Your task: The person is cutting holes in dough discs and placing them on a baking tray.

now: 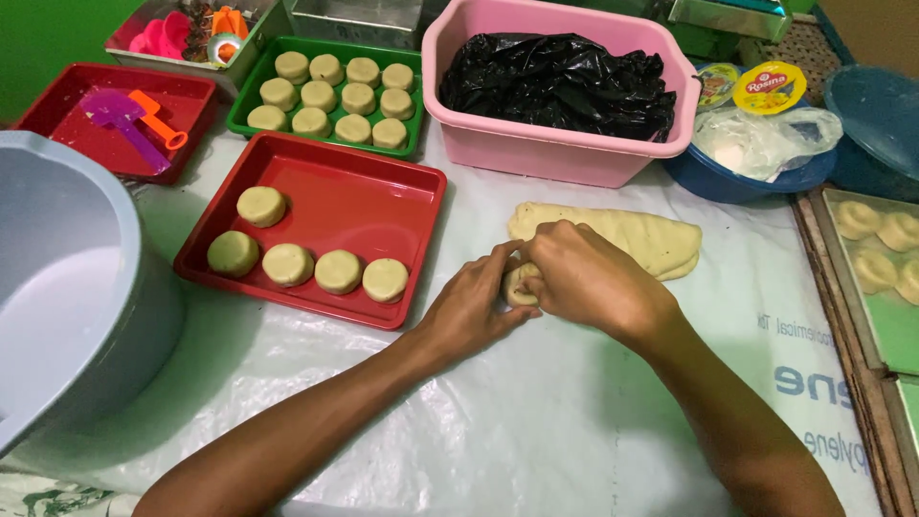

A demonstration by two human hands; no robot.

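The left hand [476, 304] and the right hand [584, 278] meet near the middle of the plastic sheet [536, 431] that covers the table. Both are curled closed around a small dough piece [518, 284], the left fingers pressing it from the left, the right hand cupped over its top and right side, so only a little of it shows between them. Just beyond the hands, touching or nearly touching the right knuckles, lies a long flattened dough slab [632, 237] stretching to the right.

To the left of the hands sits a red tray [383, 191] holding five round dough discs [314, 263], four in a row along its near side and one farther back on the left. Behind it a green tray [251, 86] is filled with more discs in rows. Farther left, another red tray [57, 110] carries a purple and an orange plastic tool. A large grey basin [67, 278] takes up the near left edge.

Beyond the slab stands a pink tub [546, 148] with a crumpled black plastic bag [560, 81] inside. To its right is a blue bowl [728, 182] holding a clear bag, and at the far right a metal tray [885, 325] holds shaped dough pieces.
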